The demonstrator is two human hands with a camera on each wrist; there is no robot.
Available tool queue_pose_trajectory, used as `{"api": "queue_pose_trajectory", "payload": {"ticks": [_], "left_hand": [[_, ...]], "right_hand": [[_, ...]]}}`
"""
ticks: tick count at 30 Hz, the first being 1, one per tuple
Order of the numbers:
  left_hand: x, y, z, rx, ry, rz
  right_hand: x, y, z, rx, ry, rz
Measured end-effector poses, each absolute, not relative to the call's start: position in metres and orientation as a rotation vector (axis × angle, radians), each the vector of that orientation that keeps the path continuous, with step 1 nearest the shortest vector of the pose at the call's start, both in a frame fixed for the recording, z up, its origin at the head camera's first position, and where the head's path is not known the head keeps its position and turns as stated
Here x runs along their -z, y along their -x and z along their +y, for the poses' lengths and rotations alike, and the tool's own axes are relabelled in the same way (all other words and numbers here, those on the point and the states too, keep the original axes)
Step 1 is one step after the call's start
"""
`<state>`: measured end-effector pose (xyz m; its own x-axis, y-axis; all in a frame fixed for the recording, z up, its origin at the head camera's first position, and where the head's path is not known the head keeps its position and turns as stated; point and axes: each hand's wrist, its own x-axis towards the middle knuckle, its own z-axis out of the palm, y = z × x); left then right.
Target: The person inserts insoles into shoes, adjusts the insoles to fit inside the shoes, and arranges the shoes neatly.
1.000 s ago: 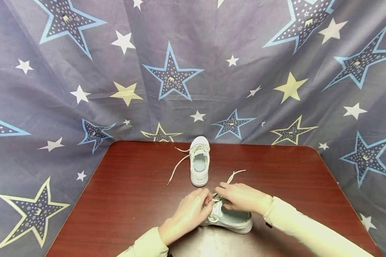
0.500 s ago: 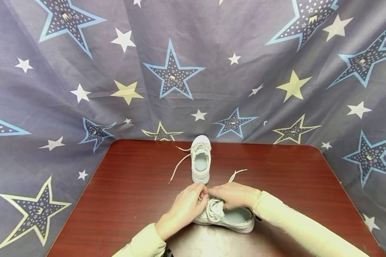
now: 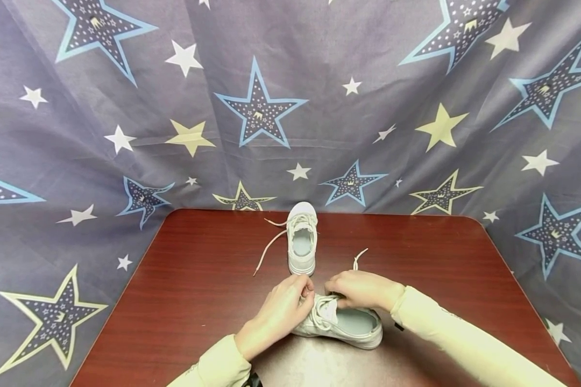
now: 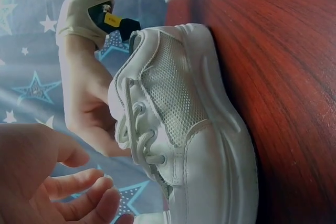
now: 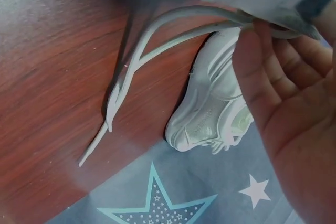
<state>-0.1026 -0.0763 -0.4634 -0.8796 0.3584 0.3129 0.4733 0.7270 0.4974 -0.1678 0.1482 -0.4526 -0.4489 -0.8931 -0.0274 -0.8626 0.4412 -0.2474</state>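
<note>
A white lace-up sneaker (image 3: pixel 336 332) lies sideways across the near part of the table, toe to the left. Over its toe end hovers my left hand (image 3: pixel 275 310); in the left wrist view its loosely bent fingers (image 4: pixel 86 192) hold nothing and stay apart from the shoe. On the sneaker's far side, by the eyelets, my right hand (image 3: pixel 363 290) pinches the shoelace (image 5: pixel 119 93). Two lace strands run out from those fingertips and cross, their ends lying toward the table. Part of the grip is hidden behind the fingers and shoe.
A second white sneaker (image 3: pixel 301 264) stands farther back, toe toward the curtain, its loose lace (image 3: pixel 271 244) trailing left. The reddish-brown wooden table (image 3: pixel 198 269) ends at a star-patterned curtain (image 3: pixel 290 134).
My right hand first reached left toward the left hand, then drew back right along the far side of the shoe. My left hand moved slightly left, off the laces, and has since stayed there.
</note>
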Motion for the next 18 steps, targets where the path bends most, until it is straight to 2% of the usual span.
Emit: {"api": "queue_pose_trajectory", "payload": {"ticks": [18], "left_hand": [[0.462, 0.101, -0.080, 0.879, 0.684, -2.741]], "right_hand": [[0.446, 0.151, 0.181, 0.514, 1.487, 2.517]]}}
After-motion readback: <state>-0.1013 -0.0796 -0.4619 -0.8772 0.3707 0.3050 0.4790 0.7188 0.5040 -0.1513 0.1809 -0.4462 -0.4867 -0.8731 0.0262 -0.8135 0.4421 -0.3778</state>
